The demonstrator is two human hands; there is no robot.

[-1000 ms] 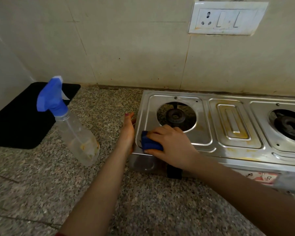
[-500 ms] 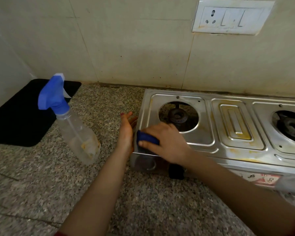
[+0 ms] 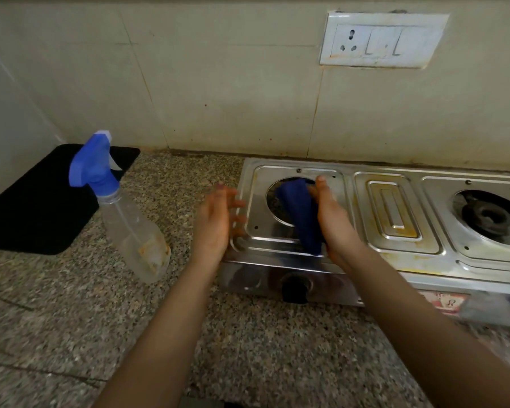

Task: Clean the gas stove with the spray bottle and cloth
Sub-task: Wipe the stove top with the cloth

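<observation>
Holds a soft, folded blue cloth (image 3: 302, 213) in the right hand (image 3: 334, 222) at mid-frame, over the round left burner hole of the shiny pressed-steel gas stove (image 3: 395, 260); thumb raised, other fingers hidden behind the fabric. Faces it with the left hand (image 3: 215, 222), fingers straight, slightly spread, gripping nothing. Left of frame, on speckled granite (image 3: 248, 348): clear plastic spray bottle (image 3: 130, 231) with blue trigger head, beside a black mat (image 3: 27, 207).

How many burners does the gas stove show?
2: the left burner, partly behind the blue cloth; the right burner, near the picture edge. More could lie out of frame.
</observation>
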